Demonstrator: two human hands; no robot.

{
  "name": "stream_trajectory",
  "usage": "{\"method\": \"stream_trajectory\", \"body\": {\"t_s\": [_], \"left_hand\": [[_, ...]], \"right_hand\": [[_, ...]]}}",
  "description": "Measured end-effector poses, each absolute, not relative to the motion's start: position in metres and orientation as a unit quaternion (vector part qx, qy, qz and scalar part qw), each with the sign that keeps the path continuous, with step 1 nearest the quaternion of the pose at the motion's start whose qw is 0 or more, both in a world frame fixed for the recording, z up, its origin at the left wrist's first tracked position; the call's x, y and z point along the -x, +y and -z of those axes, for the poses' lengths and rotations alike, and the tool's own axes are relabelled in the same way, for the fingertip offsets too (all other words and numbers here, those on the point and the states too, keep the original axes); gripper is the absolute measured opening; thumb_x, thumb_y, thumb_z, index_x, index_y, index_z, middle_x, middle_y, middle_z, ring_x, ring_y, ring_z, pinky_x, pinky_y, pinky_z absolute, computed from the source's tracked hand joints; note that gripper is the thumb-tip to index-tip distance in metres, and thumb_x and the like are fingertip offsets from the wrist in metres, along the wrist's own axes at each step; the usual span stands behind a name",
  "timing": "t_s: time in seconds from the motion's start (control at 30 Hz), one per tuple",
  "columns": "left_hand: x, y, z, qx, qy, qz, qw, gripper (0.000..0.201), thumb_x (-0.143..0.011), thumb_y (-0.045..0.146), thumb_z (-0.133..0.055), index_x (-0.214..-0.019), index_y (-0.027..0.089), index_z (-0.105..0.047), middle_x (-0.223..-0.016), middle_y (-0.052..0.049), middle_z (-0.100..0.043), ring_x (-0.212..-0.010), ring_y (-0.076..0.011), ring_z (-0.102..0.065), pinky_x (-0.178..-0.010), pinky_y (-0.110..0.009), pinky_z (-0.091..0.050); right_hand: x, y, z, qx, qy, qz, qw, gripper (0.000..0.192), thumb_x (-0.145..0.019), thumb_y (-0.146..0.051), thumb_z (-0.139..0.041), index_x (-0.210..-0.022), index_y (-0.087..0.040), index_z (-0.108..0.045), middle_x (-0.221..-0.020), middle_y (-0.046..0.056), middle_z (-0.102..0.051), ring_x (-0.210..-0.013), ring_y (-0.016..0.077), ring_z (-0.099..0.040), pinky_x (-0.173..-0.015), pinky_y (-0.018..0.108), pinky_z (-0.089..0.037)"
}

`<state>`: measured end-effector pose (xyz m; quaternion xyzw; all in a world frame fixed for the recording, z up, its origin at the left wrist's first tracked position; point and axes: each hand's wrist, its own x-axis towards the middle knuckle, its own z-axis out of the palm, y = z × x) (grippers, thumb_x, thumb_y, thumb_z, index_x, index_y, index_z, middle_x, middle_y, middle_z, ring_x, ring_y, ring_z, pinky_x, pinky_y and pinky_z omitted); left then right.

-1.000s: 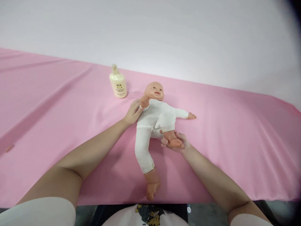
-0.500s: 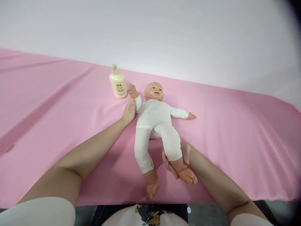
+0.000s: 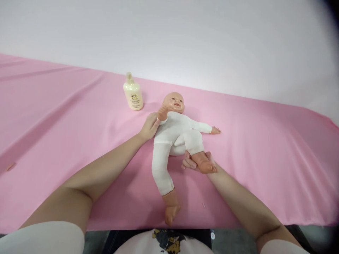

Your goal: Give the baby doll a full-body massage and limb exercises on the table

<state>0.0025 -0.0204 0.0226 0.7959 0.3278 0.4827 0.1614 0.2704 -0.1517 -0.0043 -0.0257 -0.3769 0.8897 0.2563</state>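
A baby doll (image 3: 169,128) with a white cloth body lies on its back, head toward the far side. My left hand (image 3: 149,126) is closed around its arm on the left and holds that arm bent up over the chest, the doll's fist near its chin. Under the leg on the right, my right hand (image 3: 197,160) grips the lower leg near the ankle and keeps it bent up toward the belly; part of this hand is hidden behind the leg. The doll's other leg lies stretched toward me, its other arm out to the right.
A cream pump bottle (image 3: 134,97) stands left of the doll's head. Pink cloth (image 3: 254,148) covers the table, with a white wall (image 3: 169,38) behind. A small reddish mark or object (image 3: 11,167) lies at the far left.
My right hand has pushed the doll's leg up toward its belly, bending it. My left hand has moved the doll's arm inward over the chest, away from the bottle.
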Motion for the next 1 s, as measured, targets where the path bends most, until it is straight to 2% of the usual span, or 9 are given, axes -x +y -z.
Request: {"method": "stream_trajectory", "body": {"t_s": [0.1, 0.17, 0.57, 1.0], "left_hand": [[-0.002, -0.025, -0.026, -0.844, 0.319, -0.419, 0.104, 0.056, -0.098, 0.056, -0.032, -0.126, 0.016, -0.06, -0.125, -0.016, -0.063, -0.116, -0.0292, -0.056, -0.104, -0.049, -0.04], [-0.002, -0.028, -0.029, -0.858, 0.318, -0.394, 0.086, 0.056, -0.096, 0.055, -0.037, -0.131, 0.016, -0.058, -0.128, -0.016, -0.062, -0.119, -0.0296, -0.054, -0.105, -0.049, -0.038], [-0.002, -0.03, -0.033, -0.873, 0.29, -0.388, 0.064, 0.051, -0.093, 0.048, -0.047, -0.132, 0.017, -0.058, -0.125, -0.016, -0.061, -0.117, -0.03, -0.055, -0.103, -0.048, -0.037], [-0.003, -0.03, -0.032, -0.873, 0.297, -0.38, 0.077, 0.056, -0.096, 0.051, -0.035, -0.136, 0.017, -0.055, -0.129, -0.017, -0.06, -0.12, -0.03, -0.053, -0.105, -0.049, -0.036]], "right_hand": [[-0.267, -0.151, -0.001, 0.019, -0.373, -0.865, 0.336, 0.066, -0.078, -0.075, -0.056, -0.107, -0.016, -0.057, -0.078, 0.0, -0.054, -0.072, 0.0146, -0.049, -0.085, 0.037, -0.043], [-0.265, -0.151, -0.004, 0.041, -0.368, -0.863, 0.343, 0.063, -0.08, -0.073, -0.055, -0.106, -0.015, -0.058, -0.08, 0.002, -0.053, -0.074, 0.0154, -0.047, -0.084, 0.038, -0.042], [-0.265, -0.152, -0.004, 0.094, -0.338, -0.867, 0.353, 0.063, -0.075, -0.074, -0.06, -0.102, -0.017, -0.061, -0.078, 0.001, -0.05, -0.073, 0.0153, -0.046, -0.084, 0.036, -0.044], [-0.265, -0.153, -0.005, 0.024, -0.377, -0.868, 0.322, 0.066, -0.08, -0.069, -0.06, -0.117, -0.014, -0.06, -0.083, 0.001, -0.051, -0.073, 0.0135, -0.045, -0.085, 0.034, -0.042]]}}
